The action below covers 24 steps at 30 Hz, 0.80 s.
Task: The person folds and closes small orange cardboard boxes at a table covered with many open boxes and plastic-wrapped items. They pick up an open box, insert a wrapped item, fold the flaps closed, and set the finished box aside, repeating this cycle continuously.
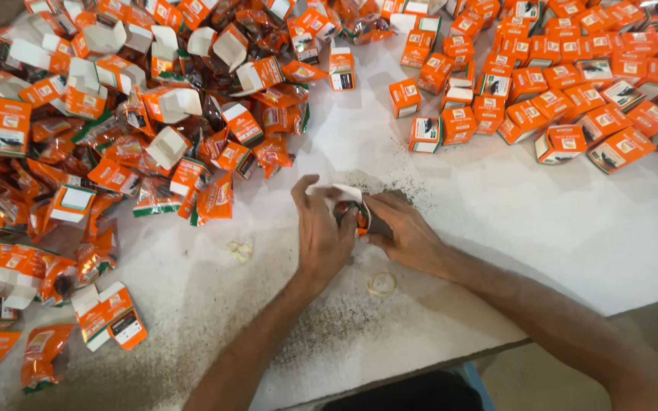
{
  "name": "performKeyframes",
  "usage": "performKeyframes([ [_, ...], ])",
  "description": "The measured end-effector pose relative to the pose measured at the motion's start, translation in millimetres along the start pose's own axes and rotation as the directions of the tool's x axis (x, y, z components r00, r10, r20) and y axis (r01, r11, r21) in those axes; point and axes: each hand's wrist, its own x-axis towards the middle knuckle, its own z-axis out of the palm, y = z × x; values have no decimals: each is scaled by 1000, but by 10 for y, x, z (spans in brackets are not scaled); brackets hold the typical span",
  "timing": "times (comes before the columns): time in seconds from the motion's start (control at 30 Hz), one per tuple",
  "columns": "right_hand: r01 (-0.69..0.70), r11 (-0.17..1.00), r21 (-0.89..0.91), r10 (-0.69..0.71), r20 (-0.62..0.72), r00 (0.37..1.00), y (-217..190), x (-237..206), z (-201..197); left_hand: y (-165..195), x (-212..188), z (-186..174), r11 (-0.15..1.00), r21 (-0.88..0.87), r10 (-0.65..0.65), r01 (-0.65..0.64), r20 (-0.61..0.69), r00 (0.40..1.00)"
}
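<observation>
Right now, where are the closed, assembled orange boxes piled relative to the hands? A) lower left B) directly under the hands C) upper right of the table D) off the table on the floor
C: the closed boxes sit in a cluster at the upper right of the white table, while the left hand and right hand work on one box at the centre; open boxes and pouches lie to the left.
</observation>
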Motion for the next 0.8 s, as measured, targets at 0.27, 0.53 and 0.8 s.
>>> performKeyframes([
  [0.27, 76, 996, -47, -79, -66, 995, 82, -82, 97, -318, 106, 144, 958, -235, -133, 165, 146, 980],
  [0.53, 131, 949, -286, -146, -34, 989, 11, -80, 92, -425, 117, -228, 451, -665, -164, 596, 594, 787],
  [0.8, 79, 972, -220, -90, -41, 995, 2, -57, 91, -392, 211, -60, 865, -385, -155, 323, 408, 900],
])
